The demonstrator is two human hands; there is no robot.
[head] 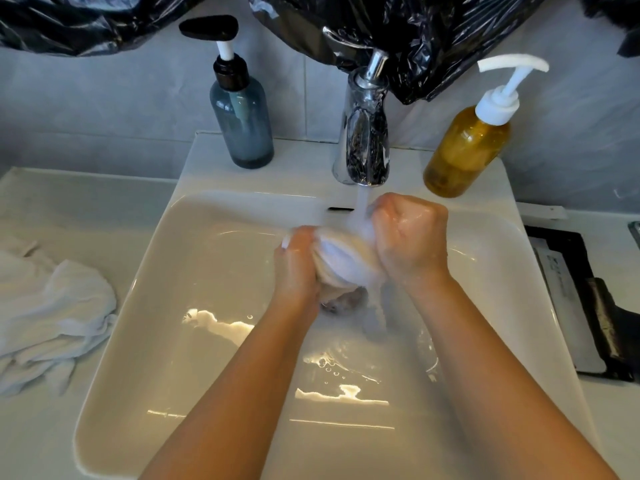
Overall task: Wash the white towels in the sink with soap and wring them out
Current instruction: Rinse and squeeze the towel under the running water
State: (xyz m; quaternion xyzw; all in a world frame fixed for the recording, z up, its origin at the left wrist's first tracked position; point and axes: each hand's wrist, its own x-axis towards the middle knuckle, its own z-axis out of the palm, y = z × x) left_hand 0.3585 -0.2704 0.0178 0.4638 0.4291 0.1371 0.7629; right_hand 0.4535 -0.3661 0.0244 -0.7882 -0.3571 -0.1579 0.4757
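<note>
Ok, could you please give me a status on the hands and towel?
Left hand and right hand grip towel under running tap, over sink. Other towels wait on left counter. Nothing in the way.

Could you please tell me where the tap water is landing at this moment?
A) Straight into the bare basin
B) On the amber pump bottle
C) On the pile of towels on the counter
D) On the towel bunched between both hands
D: the stream from the tap falls onto the towel, which the left hand and right hand grip over the sink.

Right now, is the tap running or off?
Running. A stream of water falls from the faucet onto the towel gripped by both hands.
</note>
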